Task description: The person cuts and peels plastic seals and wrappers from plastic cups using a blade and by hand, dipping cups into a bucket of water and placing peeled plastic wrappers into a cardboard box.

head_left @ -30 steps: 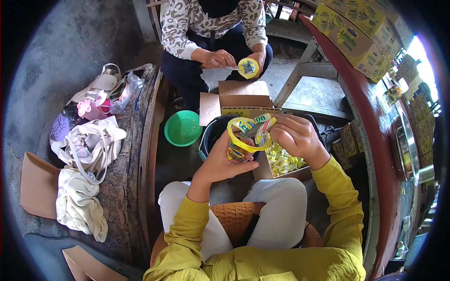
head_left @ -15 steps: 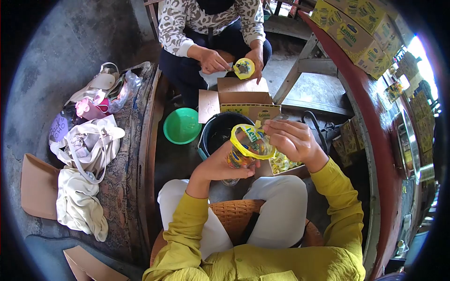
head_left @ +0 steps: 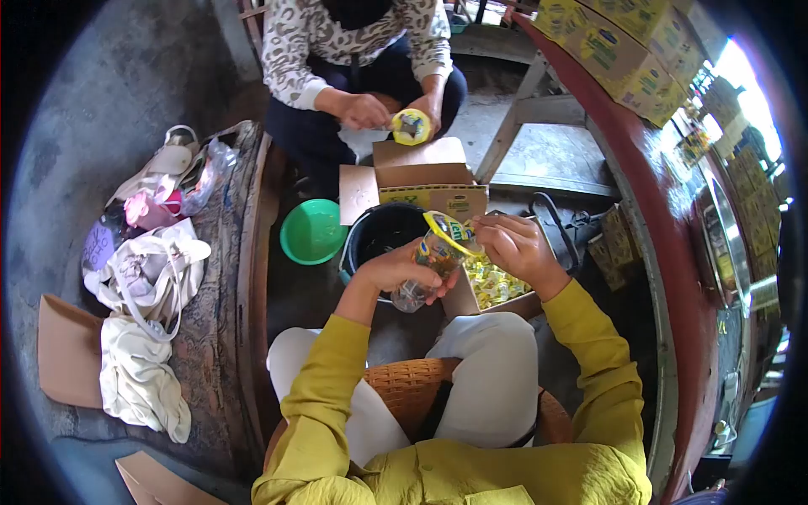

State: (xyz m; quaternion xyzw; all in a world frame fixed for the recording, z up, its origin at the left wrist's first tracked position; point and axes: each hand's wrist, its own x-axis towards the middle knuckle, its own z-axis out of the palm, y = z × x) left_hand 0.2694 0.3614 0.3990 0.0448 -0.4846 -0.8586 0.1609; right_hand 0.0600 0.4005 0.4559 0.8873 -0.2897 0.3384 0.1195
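Observation:
My left hand (head_left: 389, 268) is wrapped round a clear plastic cup (head_left: 411, 293) with a colourful printed wall. The cup tilts, its base toward my lap and its top turned up and to the right. A yellow-rimmed printed lid (head_left: 449, 233), lettered "Lemon" in part, covers the top. At the lid's right edge, my right hand (head_left: 515, 247) has its fingers closed in a pinch; whether they grip the rim is hidden. Below the hands is an open carton (head_left: 515, 308) of small yellow packets (head_left: 497, 284). A dark bucket (head_left: 358, 238) stands behind my left hand.
Opposite me a person (head_left: 358, 50) handles another yellow-topped cup (head_left: 411, 126) above an open cardboard box (head_left: 433, 200). A green basin (head_left: 313, 232) sits left of the bucket. Bags (head_left: 151, 269) lie on a bench at left. Lemon cartons (head_left: 602, 46) are stacked on the red-edged table at right.
The cup has tipped so its lid faces more to the right and its clear base shows. My right hand stays at the lid's edge. The whole view has shifted slightly.

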